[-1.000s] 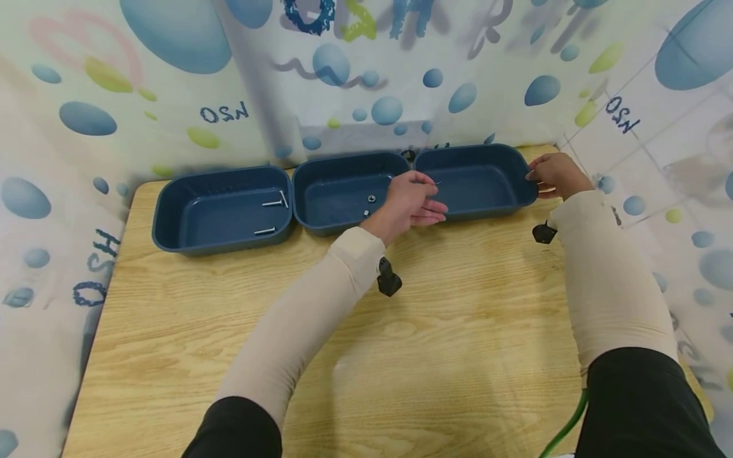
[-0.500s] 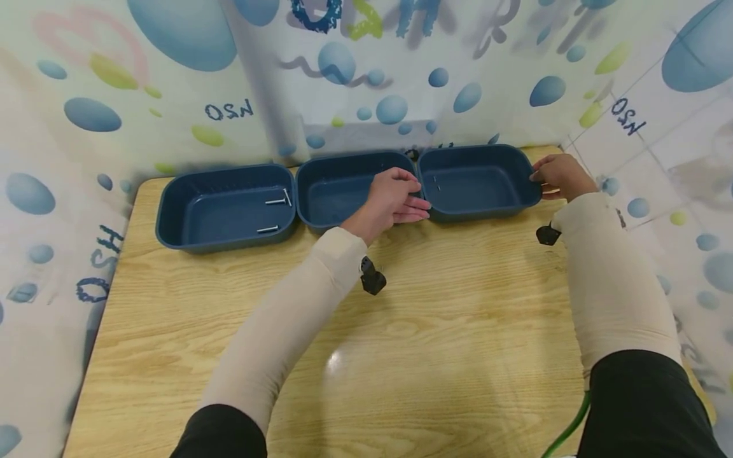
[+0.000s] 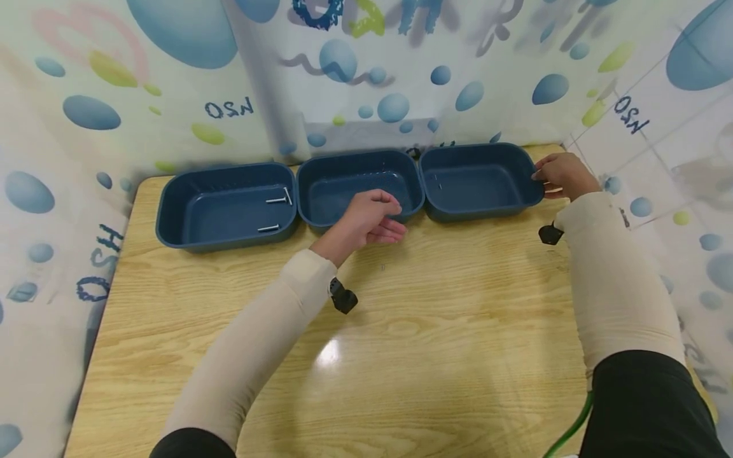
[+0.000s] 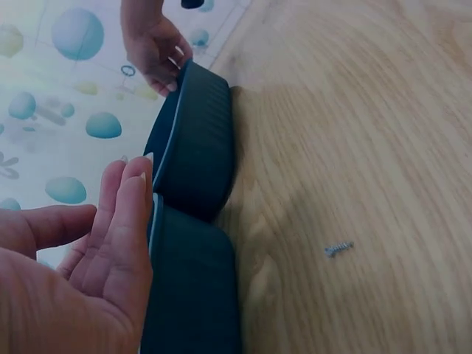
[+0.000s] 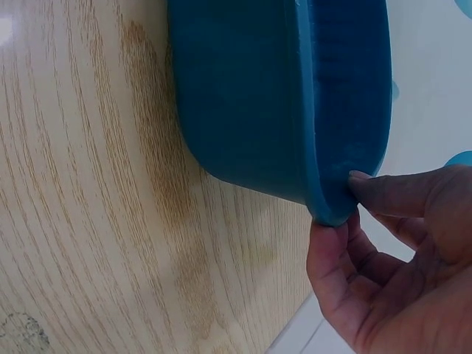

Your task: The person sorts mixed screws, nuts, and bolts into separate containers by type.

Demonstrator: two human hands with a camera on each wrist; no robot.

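Observation:
My right hand (image 3: 564,176) pinches the right end rim of the right blue bin (image 3: 481,213), thumb inside and fingers outside, as the right wrist view shows. My left hand (image 3: 366,219) is over the front rim of the middle blue bin (image 3: 312,219), fingers loosely extended with nothing between them. On the table in front of it lies a small screw (image 4: 339,249). Tiny screws (image 3: 438,182) rest at the left end of the right bin. The left blue bin (image 3: 172,238) holds several longer screws (image 3: 268,228). Part of the middle bin's inside is hidden by my left hand.
The three bins stand end to end along the back of the wooden table (image 3: 446,331), close against a sheet (image 3: 172,127) printed with bubbles. Another such sheet hangs at the right. A green cable (image 3: 569,426) runs beside my right arm.
My left hand has drawn back left and toward me, from the left end of the right bin to the middle bin's front rim. My right hand stays on the right bin's rim.

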